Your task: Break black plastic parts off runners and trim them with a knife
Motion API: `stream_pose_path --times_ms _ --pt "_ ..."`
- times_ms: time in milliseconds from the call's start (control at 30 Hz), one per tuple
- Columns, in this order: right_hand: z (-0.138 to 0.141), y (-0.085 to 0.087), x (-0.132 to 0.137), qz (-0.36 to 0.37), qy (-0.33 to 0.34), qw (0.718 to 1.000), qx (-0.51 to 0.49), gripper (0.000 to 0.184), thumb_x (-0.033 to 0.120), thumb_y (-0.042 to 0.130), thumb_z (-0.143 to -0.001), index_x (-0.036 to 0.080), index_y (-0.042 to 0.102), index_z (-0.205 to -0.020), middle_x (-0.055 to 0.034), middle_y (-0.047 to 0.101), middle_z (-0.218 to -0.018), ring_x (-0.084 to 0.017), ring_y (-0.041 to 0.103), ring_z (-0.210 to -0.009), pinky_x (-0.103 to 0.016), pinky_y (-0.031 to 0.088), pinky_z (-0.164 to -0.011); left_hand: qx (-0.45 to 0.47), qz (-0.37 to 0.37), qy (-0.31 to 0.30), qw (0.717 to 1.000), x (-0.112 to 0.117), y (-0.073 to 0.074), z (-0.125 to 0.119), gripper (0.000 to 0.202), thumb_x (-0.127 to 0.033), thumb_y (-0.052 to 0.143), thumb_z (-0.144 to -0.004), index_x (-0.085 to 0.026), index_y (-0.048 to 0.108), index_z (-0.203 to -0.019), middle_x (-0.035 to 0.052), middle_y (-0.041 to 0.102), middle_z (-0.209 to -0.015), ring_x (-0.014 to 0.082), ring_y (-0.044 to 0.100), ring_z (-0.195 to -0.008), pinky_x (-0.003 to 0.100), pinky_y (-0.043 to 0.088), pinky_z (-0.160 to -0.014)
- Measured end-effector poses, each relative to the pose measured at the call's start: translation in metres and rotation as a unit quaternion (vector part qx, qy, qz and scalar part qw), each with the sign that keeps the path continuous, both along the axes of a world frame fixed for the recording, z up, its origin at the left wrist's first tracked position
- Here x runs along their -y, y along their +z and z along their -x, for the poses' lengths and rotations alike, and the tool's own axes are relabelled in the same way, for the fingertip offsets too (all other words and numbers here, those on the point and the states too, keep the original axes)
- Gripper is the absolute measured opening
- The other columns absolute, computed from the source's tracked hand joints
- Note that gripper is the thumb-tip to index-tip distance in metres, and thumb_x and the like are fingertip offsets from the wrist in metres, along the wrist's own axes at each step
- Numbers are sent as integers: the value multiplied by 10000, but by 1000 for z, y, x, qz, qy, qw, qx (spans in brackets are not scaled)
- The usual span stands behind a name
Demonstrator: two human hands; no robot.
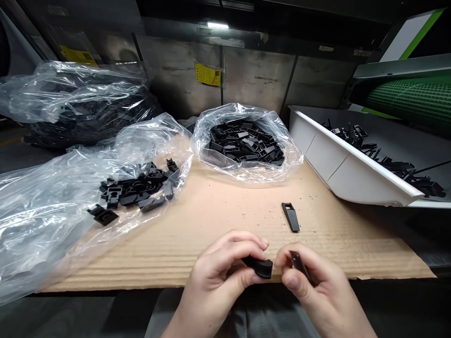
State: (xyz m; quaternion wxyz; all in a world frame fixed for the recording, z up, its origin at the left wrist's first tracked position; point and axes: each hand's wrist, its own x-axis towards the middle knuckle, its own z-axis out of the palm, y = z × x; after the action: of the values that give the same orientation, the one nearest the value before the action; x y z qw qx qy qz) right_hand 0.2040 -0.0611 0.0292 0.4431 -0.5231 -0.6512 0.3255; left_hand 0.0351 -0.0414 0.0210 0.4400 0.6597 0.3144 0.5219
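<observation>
Near the front edge of the cardboard, my left hand [225, 281] is closed, pinching a black plastic part [261, 267] with a rounded end between thumb and fingers. Close to its right, my right hand [317, 286] grips a slim dark piece [299, 264]; most of it is hidden in the fingers, so its kind is unclear. The two held things are a small gap apart. Just beyond my right hand, a single black plastic clip [290, 217] with a square hole at its far end lies on the cardboard.
Brown cardboard [218, 211] covers the bench. An open plastic bag [246, 173] of black parts stands behind, another clear bag [81, 183] with loose parts spreads left. A white bin [334, 164] of black pieces bounds the right. A full bag [88, 103] sits back left.
</observation>
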Motion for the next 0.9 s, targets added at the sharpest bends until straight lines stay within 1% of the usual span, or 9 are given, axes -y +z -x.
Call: stream_pose_path --times_ms 67,133,233,333,400,500,633,767,900 --pt "-7 1 2 -28 15 995 94 237 372 483 -840 231 621 -972 -17 643 -793 -138 625 -721 -189 507 -639 -28 -43 18 998 1 -2 1 212 -27 564 -780 -206 650 -855 50 611 -998 185 598 -943 210 509 -774" --pt "-13 2 6 -61 16 986 155 258 273 442 -874 255 564 -1100 -20 657 -869 -135 643 -771 -183 515 -676 -73 -92 37 992 2 -5 1 260 20 530 -775 -191 640 -879 58 605 -1020 170 591 -953 191 490 -801" --pt "-22 1 10 -127 36 973 191 222 210 408 -890 237 554 -1055 2 635 -718 -111 627 -593 -165 509 -559 -103 -165 55 979 4 -14 -1 361 57 488 -773 -184 562 -1031 57 613 -1015 150 593 -955 188 477 -836" --pt "-28 -1 10 -179 38 936 301 250 249 396 -896 206 554 -1085 -27 629 -721 -144 634 -629 -202 513 -548 -119 -223 107 962 4 -24 -6 457 85 465 -752 -166 462 -1135 74 610 -1023 156 590 -981 223 481 -864" --pt "-30 -1 10 -190 32 909 370 287 290 372 -902 186 577 -1073 -47 628 -717 -166 629 -631 -230 509 -510 -168 -262 136 941 4 -28 -8 404 77 470 -755 -145 495 -1091 90 620 -1019 163 594 -980 234 490 -856" --pt "-30 0 8 -210 34 888 408 287 270 361 -900 166 604 -1014 -57 630 -704 -173 607 -601 -257 479 -492 -218 -302 159 914 4 -29 -9 263 37 505 -770 -111 565 -979 108 647 -986 173 612 -957 225 504 -832" --pt "-24 4 7 -195 65 881 427 192 221 416 -873 185 604 -871 -26 592 -641 -156 572 -558 -258 436 -496 -234 -334 161 899 4 -29 -9 202 8 512 -784 -85 592 -944 133 664 -982 181 614 -968 226 508 -831" --pt "-19 8 2 -182 67 877 440 181 216 418 -865 207 570 -766 -9 570 -614 -149 559 -536 -251 384 -455 -245 -354 160 888 5 -30 -9 185 -11 528 -794 -83 606 -946 135 676 -991 188 621 -965 237 520 -811" --pt "-21 7 -4 -158 49 882 441 221 222 400 -869 214 570 -729 -12 577 -612 -151 558 -535 -250 373 -466 -233 -348 163 893 8 -30 -8 171 -31 525 -812 -103 605 -945 108 692 -972 184 638 -940 242 546 -759"
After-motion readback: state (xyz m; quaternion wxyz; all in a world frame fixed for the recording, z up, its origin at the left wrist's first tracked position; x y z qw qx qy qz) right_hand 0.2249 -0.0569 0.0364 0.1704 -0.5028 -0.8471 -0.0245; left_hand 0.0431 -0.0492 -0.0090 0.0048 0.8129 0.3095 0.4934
